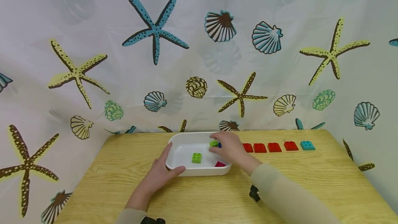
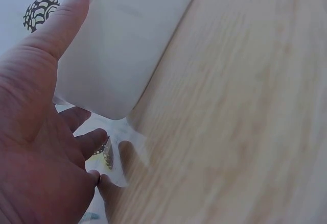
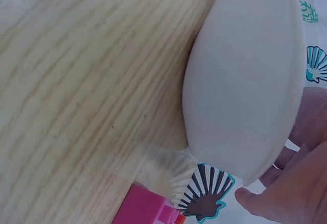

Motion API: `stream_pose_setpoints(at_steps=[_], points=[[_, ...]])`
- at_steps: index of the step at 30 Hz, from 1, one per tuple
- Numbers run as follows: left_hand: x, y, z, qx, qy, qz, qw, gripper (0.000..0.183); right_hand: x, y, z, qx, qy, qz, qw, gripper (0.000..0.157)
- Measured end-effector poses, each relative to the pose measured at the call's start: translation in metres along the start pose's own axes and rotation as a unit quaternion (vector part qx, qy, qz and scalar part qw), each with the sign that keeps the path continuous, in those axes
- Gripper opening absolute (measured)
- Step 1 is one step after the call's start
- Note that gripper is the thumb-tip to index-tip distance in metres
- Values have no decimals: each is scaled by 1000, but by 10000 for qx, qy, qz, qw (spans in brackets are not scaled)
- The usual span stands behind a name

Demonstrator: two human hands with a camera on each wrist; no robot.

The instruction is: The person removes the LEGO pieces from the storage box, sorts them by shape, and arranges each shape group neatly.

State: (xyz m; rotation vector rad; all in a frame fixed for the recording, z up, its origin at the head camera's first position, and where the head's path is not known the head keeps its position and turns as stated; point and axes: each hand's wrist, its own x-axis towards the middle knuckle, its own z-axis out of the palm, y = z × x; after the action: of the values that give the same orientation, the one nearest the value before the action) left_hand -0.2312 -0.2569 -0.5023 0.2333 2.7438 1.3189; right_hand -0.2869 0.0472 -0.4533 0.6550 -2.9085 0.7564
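A white tray (image 1: 189, 172) stands on the table. My left hand (image 1: 158, 174) spans its left end, fingers straight along the side and thumb extended at the front corner. Inside the tray lie a lime-green brick (image 1: 196, 158), a red brick (image 1: 220, 164) near the front right, and another green brick (image 1: 213, 143) beside a blue one (image 1: 219, 145). Over the tray's right end reaches my right hand (image 1: 230, 146), thumb and forefinger spread apart on either side of that second green brick. In the right wrist view, the tray wall (image 3: 240, 81) hides part of the fingers.
Right of the tray runs a row of several red bricks (image 1: 274, 147), ending in a turquoise brick (image 1: 308, 145). A white curtain (image 1: 186, 58) printed with starfish and shells hangs behind the wooden table (image 1: 199, 196).
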Motion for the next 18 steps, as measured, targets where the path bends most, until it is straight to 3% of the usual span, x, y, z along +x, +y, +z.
stream_pose_setpoints(at_steps=[10,18], points=[[1,-1,0,15,3,21,10000,116,6,0,13,-512,-96,28,9986,50],[-1,0,0,-6,16,29,10000,116,7,-1,16,-553,-92,161,9983,51]])
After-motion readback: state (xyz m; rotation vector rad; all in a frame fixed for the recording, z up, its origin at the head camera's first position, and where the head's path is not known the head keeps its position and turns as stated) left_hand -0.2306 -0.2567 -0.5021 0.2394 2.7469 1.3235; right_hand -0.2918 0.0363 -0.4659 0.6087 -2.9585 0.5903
